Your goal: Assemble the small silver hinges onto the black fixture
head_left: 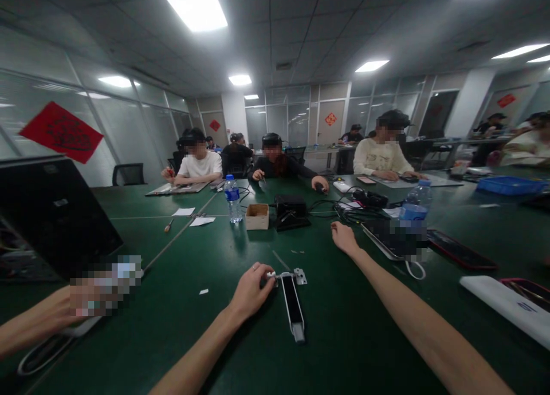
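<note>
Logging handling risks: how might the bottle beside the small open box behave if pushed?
The bottle could tip, standing tall on a narrow base. Once over, its round body would probably roll. Its clear, plastic-looking wall may dent under a firm push.

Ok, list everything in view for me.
Device: 1, black and white, centre
Bracket: 1, silver, device's far end
Piece: 1, white, beside device
Open box: 1, tan, middle
Bottles: 2, clear, middle and right
Cables: several, black, centre right
Phones: several, dark, right
Tray: 1, blue, far right
Paper slips: several, white, mainly left
Large panel: 1, black, left
Wall signs: several, red, background
Lights: several, white, ceiling
Tabletop: 1, green, foreground
People: several, mixed clothing, around
Left hand: 1, bare, pinching piece
Right hand: 1, bare, on tabletop
</note>
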Motion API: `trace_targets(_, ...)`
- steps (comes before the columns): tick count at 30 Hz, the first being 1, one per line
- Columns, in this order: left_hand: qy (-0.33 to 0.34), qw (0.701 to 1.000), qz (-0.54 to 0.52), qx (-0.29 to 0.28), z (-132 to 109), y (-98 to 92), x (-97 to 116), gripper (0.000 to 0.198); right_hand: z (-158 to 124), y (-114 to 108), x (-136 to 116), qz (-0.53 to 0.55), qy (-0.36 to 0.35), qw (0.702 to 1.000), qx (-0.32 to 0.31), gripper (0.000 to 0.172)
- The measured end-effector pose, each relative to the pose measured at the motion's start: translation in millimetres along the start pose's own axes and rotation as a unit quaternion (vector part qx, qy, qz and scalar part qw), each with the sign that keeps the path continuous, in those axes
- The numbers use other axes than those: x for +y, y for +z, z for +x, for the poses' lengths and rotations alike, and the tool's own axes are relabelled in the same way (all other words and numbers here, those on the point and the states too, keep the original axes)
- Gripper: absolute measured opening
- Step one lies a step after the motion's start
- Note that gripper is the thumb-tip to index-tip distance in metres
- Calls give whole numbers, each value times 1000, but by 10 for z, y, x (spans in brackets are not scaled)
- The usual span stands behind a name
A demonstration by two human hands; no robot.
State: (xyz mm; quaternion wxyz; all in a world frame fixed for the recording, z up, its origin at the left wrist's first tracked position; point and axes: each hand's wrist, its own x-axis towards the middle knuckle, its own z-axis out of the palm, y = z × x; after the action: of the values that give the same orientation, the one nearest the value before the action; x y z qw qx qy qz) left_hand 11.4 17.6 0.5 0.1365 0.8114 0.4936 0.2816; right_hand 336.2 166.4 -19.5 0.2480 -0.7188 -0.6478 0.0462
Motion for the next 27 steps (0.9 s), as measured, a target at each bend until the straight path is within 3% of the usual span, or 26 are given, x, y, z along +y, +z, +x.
trace_targets(4,-4,1000,20,-15,-11,34,-36,23,-339,-15,-107,3,-56,998,-14,31)
trace_targets(8,-6,1000,20,-16,-30,62,-49,17,-845,-3,-391,46,-179,983,-21,25)
trace_targets(14,-7,1000,20,10,-52,62,-30,13,-1436,-16,-837,127,-238,960,-79,25)
trace_targets(19,-11,999,38,5,-58,72,-29,14,-1521,-82,-925,106,-298,944,-92,27)
trace_targets(27,8,1000,28,13,-66,57,-13,15,-1512,-79,-886,106,-297,943,-104,25)
